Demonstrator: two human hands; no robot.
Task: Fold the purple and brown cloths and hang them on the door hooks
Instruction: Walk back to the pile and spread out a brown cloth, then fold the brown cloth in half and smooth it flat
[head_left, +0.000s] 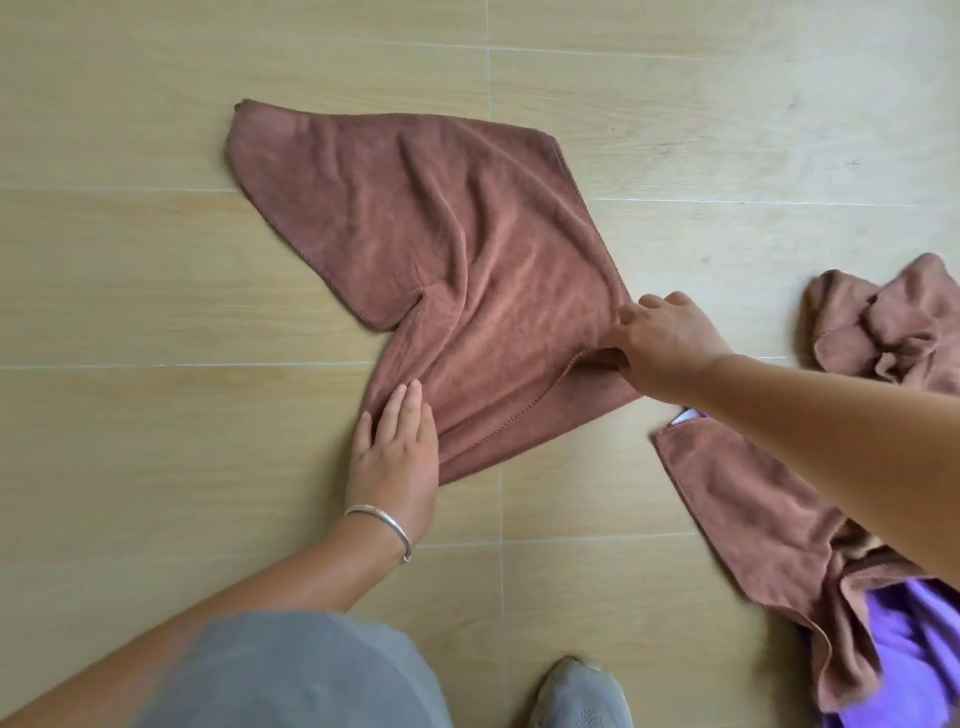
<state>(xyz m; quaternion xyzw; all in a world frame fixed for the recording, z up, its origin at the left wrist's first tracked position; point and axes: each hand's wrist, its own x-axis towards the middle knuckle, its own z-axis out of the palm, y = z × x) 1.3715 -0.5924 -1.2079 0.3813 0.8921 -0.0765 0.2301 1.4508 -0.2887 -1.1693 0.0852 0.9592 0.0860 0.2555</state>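
Observation:
A brown cloth (415, 234) lies spread and creased on the wooden floor, its far corner pointing up and left. My left hand (395, 457), with a silver bangle on the wrist, lies flat with its fingers on the cloth's near left edge. My right hand (660, 343) pinches the cloth's right corner. A second brown cloth (769, 514) lies at the lower right, partly under my right forearm. A purple cloth (904, 649) shows beneath it. A third brown cloth (893, 322) sits crumpled at the right edge.
Pale wood-look floor (156, 312) stretches to the left and far side. My grey-clad knee (291, 675) and a grey shoe (576, 696) fill the bottom of the view. No door or hooks are in sight.

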